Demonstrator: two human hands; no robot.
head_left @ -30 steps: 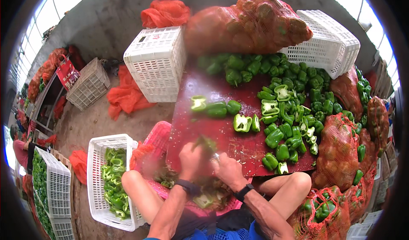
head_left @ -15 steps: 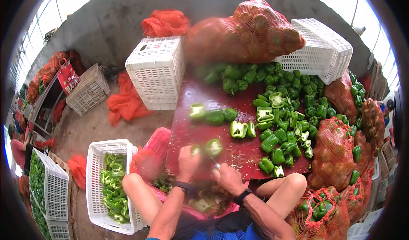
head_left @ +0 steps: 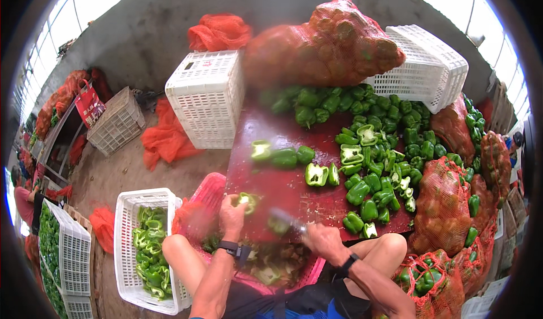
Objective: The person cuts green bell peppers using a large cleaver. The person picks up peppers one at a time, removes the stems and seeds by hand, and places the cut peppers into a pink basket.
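Observation:
My left hand (head_left: 231,217) is closed on a cut piece of green bell pepper (head_left: 247,202) at the near left edge of the red table (head_left: 266,183). In my right hand (head_left: 326,242) is a knife (head_left: 288,218), its blade blurred and pointing left. Below the blade is a blurred green pepper piece (head_left: 278,225); I cannot tell whether it rests or falls. Under the table edge, between my knees, a pink basket (head_left: 312,271) holds pepper scraps. Halved peppers (head_left: 316,174) and a heap of whole green peppers (head_left: 370,180) lie on the table.
To my left stands a white crate (head_left: 125,245) of cut peppers. An upturned white crate (head_left: 203,104) is beyond the table's left side. A large red mesh sack (head_left: 334,47) lies at the back, and more filled sacks (head_left: 441,206) crowd the right.
My left hand has moved left and slightly down with its pepper piece. My right hand and the knife have shifted right, away from it, and the pepper pieces between the hands have separated.

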